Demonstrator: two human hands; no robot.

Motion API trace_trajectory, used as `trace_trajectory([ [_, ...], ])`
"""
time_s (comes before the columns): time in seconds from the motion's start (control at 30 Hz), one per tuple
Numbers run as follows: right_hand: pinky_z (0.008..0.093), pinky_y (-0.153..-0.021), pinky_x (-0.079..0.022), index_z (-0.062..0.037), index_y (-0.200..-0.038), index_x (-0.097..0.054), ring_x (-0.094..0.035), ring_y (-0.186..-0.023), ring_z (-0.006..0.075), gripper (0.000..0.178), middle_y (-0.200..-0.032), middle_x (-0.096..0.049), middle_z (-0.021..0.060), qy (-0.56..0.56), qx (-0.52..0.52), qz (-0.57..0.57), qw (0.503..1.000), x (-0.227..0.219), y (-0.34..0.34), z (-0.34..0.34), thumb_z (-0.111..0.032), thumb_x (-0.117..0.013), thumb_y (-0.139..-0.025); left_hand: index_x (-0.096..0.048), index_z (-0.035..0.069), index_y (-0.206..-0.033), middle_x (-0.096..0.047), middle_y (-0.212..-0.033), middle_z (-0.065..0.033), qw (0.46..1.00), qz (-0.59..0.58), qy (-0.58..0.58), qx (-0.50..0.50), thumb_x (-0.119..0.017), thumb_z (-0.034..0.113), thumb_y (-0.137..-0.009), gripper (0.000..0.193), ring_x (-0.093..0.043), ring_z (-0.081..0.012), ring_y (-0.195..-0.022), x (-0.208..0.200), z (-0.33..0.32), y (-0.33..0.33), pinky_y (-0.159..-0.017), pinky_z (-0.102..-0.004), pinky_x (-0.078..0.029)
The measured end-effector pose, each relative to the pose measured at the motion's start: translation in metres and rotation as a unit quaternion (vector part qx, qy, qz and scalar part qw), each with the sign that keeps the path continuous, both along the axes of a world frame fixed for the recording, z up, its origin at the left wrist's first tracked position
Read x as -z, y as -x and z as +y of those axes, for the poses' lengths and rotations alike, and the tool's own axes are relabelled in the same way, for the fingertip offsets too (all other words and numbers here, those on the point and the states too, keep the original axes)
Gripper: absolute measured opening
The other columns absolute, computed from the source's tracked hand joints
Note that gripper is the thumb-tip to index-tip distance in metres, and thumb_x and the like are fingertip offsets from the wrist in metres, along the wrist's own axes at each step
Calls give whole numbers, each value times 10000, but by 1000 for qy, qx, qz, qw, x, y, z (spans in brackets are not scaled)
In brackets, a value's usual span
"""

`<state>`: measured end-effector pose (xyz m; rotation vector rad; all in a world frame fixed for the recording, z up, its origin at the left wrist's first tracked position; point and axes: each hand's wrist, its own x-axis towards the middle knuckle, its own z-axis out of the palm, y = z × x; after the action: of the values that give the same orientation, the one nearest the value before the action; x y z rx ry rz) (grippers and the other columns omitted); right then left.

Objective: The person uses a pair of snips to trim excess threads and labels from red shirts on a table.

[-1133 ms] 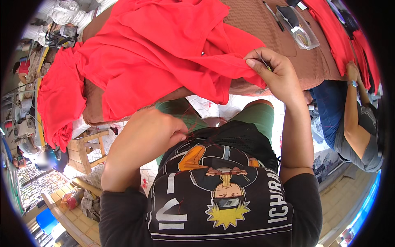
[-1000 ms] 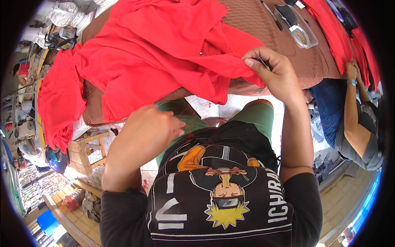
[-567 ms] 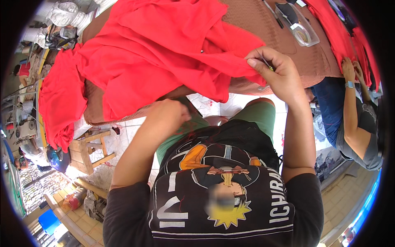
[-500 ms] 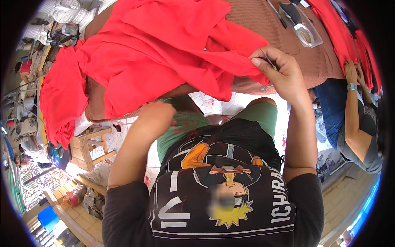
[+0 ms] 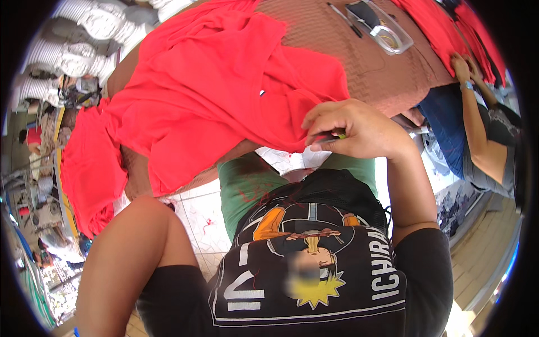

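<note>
A large piece of red cloth point(image 5: 213, 95) lies in loose folds on the table, its near edge hanging over toward my lap. My right hand point(image 5: 353, 129) is closed at the cloth's near right edge. In its fingers is a small slim tool point(image 5: 340, 133) with a yellow-green part and a thin dark tip; its exact kind is mostly hidden. The fingertips are right against the red cloth; whether they pinch it I cannot tell. My left arm is bent with the elbow raised, and my left hand is out of the picture past the lower left.
A brown textured cover point(image 5: 387, 78) spreads over the table. A clear plastic box point(image 5: 401, 40) and a black pen point(image 5: 345, 20) lie at the far right. A co-worker's hands point(image 5: 463, 68) rest on other red cloth point(image 5: 432, 33). White mannequins point(image 5: 78, 56) stand far left.
My left hand has swung back from the table edge and out of view. My right hand has moved left and nearer to me, and the cloth's stretched right corner has slackened.
</note>
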<state>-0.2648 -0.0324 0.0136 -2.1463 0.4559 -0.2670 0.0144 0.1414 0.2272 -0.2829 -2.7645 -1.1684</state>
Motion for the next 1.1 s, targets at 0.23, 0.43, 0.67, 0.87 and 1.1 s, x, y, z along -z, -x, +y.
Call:
trace_trajectory([
  [0.23,253,-747,-489,19,-1036,-667,-617,-840,102,178,-900,-665,45,11,250,-24,968,7,37,-16,-50,-679,-872,-642,36,-880,-631,-877,-90,992,80,-64,71,-546,127,-852,136,-610,-267,-785,29,-11,38,-717,-385,-483],
  [0.43,316,-734,-501,-1,-1017,-668,-651,-817,237,213,-889,-683,120,55,271,22,961,-1,67,8,-137,-674,-852,-646,9,-1028,-662,-1000,-85,753,-139,-542,-347,-692,204,-871,255,-617,-120,-874,171,-63,74,-769,-274,-480],
  [0.67,310,-687,-481,-39,-1051,-674,-617,-749,177,257,-925,-702,77,-14,278,163,947,9,132,68,-203,-697,-855,-510,3,-1331,-582,-1278,-183,804,-172,-350,-449,-695,368,-868,618,-553,-252,-1190,289,-66,122,-999,-350,-420],
  [0.87,348,-874,-495,-45,-1170,-641,-646,-1012,246,535,-1100,-687,126,-244,267,282,889,50,176,124,-408,-761,-797,-397,12,-1419,-429,-1429,-185,859,-232,-341,-305,-767,392,-771,837,-430,-272,-1315,295,-90,153,-1090,-345,-338],
  [1.1,312,-843,-469,-37,-1181,-650,-610,-934,180,689,-985,-676,74,-427,271,163,847,68,192,152,-520,-802,-713,-429,32,-1396,-423,-1430,-151,879,-275,-293,-256,-770,312,-766,769,-393,-252,-1342,284,-98,163,-1110,-354,-307],
])
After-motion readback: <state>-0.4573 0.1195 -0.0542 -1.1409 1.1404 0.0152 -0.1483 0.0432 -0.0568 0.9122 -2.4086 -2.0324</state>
